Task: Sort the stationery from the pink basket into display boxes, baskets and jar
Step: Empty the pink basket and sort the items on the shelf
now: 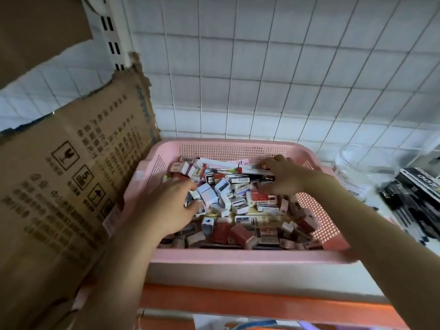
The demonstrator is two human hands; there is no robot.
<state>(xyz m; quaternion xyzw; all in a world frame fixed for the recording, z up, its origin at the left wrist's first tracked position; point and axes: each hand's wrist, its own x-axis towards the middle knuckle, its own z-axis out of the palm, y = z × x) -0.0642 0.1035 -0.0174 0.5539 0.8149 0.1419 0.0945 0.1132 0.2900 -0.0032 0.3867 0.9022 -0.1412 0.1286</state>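
Observation:
A pink plastic basket (238, 257) sits on a shelf in front of me, filled with several small white and red boxed items (228, 198) and long pens (228, 171) lying along its back. My left hand (166, 208) reaches into the left side, fingers spread over the small boxes. My right hand (283, 175) is at the back right of the basket, fingers curled down on the pens and long packs there; what it grips is hidden under the fingers. A clear jar (354, 170) stands to the basket's right.
A brown cardboard box (66, 186) with a torn flap stands close against the basket's left. Black pen packs (414, 201) lie at the far right. A white wire grid panel (262, 79) backs the shelf, which has an orange front edge (238, 303).

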